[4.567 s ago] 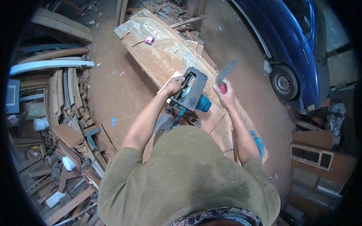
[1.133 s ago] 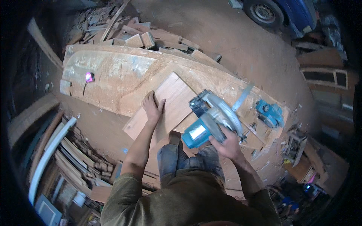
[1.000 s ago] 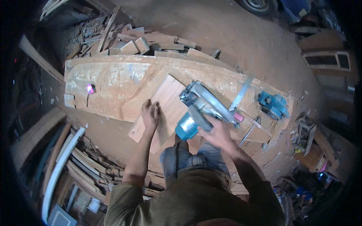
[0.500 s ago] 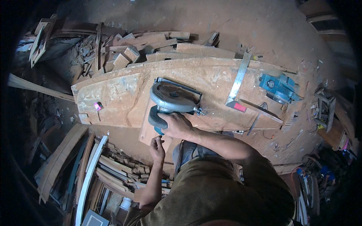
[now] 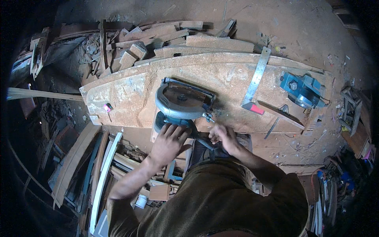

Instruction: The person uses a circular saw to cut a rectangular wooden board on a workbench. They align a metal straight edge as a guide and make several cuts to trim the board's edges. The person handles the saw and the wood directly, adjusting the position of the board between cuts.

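A circular saw [image 5: 179, 104] with a grey blade guard and teal body sits on the sawdust-covered workbench [image 5: 122, 96]. My left hand [image 5: 169, 142] lies over the saw's near side, fingers bent over its handle area and thumb out to the right; the palm side is hidden. Just right of the saw, my right hand [image 5: 224, 138] has its fingers curled together near the saw's small bolt and wing knob. What that hand pinches, if anything, is too small to tell. A dark, cord-like piece runs from the saw down between my hands.
On the bench's right lie a square [image 5: 256, 77] with a red-ended handle, a wooden strip [image 5: 280, 113] and a teal power planer [image 5: 302, 91]. A small pink item [image 5: 107, 107] sits at left. Offcuts [image 5: 169, 39] pile behind; long boards [image 5: 77, 158] lean at lower left.
My right hand has let go of the saw's handle and moved right, its fingers now curled. My left hand has risen from below onto the saw. The view has shifted slightly.
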Action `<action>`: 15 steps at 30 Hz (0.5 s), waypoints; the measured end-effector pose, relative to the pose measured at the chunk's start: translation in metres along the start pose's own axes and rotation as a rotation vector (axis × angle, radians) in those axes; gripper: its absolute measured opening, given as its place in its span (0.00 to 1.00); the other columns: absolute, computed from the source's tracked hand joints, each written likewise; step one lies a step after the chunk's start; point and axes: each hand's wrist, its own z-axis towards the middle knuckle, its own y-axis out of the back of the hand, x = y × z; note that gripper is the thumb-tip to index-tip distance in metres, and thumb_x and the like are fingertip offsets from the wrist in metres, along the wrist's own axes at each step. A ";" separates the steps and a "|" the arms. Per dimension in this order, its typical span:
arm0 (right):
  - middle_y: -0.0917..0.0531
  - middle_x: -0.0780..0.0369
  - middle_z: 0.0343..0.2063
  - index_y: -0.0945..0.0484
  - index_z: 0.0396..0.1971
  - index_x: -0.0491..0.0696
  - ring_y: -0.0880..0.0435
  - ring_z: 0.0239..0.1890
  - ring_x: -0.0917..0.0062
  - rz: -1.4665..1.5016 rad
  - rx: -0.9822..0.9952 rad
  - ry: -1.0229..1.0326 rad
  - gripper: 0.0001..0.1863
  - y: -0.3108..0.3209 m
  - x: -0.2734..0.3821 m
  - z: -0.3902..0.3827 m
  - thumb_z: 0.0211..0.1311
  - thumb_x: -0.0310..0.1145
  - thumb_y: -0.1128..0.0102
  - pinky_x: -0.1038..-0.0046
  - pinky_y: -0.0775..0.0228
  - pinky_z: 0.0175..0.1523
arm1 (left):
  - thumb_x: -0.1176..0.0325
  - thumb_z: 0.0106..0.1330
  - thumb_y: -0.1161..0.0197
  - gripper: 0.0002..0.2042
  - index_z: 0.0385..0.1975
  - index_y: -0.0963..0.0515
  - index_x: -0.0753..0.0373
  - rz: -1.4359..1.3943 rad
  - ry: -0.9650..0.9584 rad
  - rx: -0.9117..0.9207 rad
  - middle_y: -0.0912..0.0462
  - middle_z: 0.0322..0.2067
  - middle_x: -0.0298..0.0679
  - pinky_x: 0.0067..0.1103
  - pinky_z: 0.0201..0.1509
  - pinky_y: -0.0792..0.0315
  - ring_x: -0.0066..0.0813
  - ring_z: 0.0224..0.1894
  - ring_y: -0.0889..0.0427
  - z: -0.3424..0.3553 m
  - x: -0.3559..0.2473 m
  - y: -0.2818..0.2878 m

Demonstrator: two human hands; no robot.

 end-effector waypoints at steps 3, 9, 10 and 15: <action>0.18 0.63 0.28 0.21 0.42 0.47 0.19 0.30 0.77 0.199 0.058 -0.243 0.25 -0.010 0.030 0.020 0.78 0.56 0.52 0.76 0.27 0.36 | 0.64 0.65 0.38 0.24 0.63 0.25 0.54 0.198 -0.095 0.232 0.19 0.52 0.40 0.34 0.59 0.24 0.39 0.56 0.20 0.018 0.017 -0.016; 0.18 0.63 0.29 0.21 0.43 0.46 0.19 0.31 0.77 0.413 0.375 -0.292 0.19 -0.006 0.032 0.045 0.77 0.50 0.46 0.74 0.27 0.37 | 0.69 0.61 0.39 0.20 0.56 0.20 0.57 0.124 -0.312 0.152 0.17 0.47 0.40 0.25 0.41 0.18 0.37 0.49 0.16 0.032 0.038 -0.014; 0.18 0.64 0.28 0.21 0.43 0.46 0.19 0.31 0.78 0.196 0.291 -0.254 0.18 -0.011 0.038 0.038 0.76 0.48 0.44 0.72 0.27 0.37 | 0.69 0.61 0.39 0.20 0.55 0.20 0.57 0.152 -0.331 0.250 0.16 0.46 0.41 0.26 0.40 0.18 0.37 0.47 0.15 0.037 0.037 -0.005; 0.15 0.54 0.29 0.22 0.43 0.39 0.14 0.32 0.63 -0.851 0.129 0.126 0.19 -0.011 0.075 0.034 0.71 0.43 0.39 0.58 0.24 0.40 | 0.69 0.62 0.40 0.19 0.54 0.20 0.59 0.114 -0.383 0.435 0.15 0.43 0.41 0.27 0.38 0.18 0.36 0.41 0.13 0.053 0.045 0.008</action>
